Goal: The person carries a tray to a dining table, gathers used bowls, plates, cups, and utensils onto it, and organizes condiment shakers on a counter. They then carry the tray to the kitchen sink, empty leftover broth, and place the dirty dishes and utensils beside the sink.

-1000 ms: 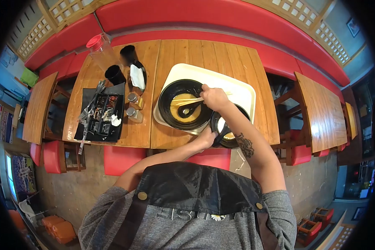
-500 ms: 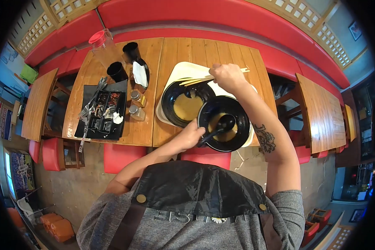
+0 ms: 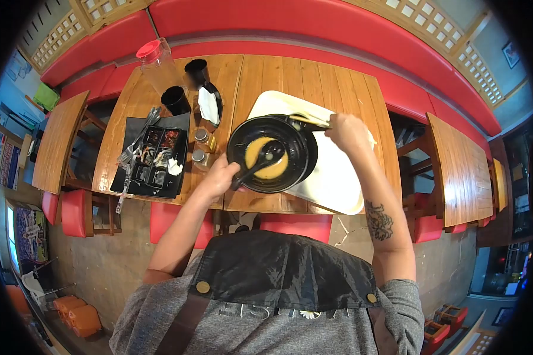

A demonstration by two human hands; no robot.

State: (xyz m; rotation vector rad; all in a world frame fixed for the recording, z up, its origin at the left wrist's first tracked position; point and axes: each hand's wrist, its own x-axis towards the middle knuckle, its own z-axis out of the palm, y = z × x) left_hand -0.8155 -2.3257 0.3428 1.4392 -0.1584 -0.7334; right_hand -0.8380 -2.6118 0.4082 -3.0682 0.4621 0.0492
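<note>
My left hand [image 3: 220,176] grips the left rim of a black bowl [image 3: 243,135] that holds yellowish broth and a black ladle-like spoon [image 3: 256,165]. This bowl sits over or on another black bowl [image 3: 310,155], whose right edge shows behind it. My right hand [image 3: 347,133] is closed around light chopsticks [image 3: 314,120] and the end of a dark spoon at the bowls' upper right. Beneath and to the right lies a cream tray [image 3: 337,177].
At the left stand a black sectioned dish [image 3: 175,177] with scraps and cutlery, two shakers [image 3: 201,158], two black cups [image 3: 175,100], a napkin holder [image 3: 209,106] and a clear jug with a red lid [image 3: 151,53]. Red benches [image 3: 314,29] line the back.
My left hand has carried the bowl from the tray's right side leftward, over the other bowl. My right hand has moved slightly right and down with the chopsticks.
</note>
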